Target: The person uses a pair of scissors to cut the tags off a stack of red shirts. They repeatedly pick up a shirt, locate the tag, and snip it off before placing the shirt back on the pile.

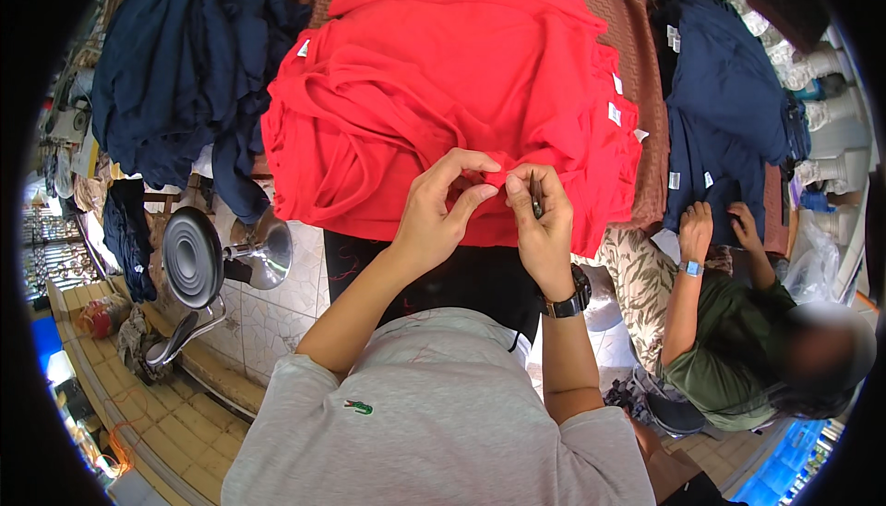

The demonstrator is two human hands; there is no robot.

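Observation:
A tall stack of red knit garments (434, 72) with small white labels lies in front of me, its folds hanging over the near edge. My left hand (438, 206) pinches a bit of red fabric (496, 166) between thumb and forefinger. Just beside it, my right hand (546, 229) is closed around small dark metal thread snips (536, 194), their points upward. The right thumb and forefinger also meet at the raised fabric, close to the left fingertips. How far the snips' blades are apart is too small to tell.
Dark navy garments (185, 63) are heaped at the left, and another navy stack (724, 90) lies at the right. There a co-worker's hands (697, 229) touch the navy cloth. A round grey stool (192, 257) stands at lower left. White plastic-wrapped bundles (821, 118) line the far right.

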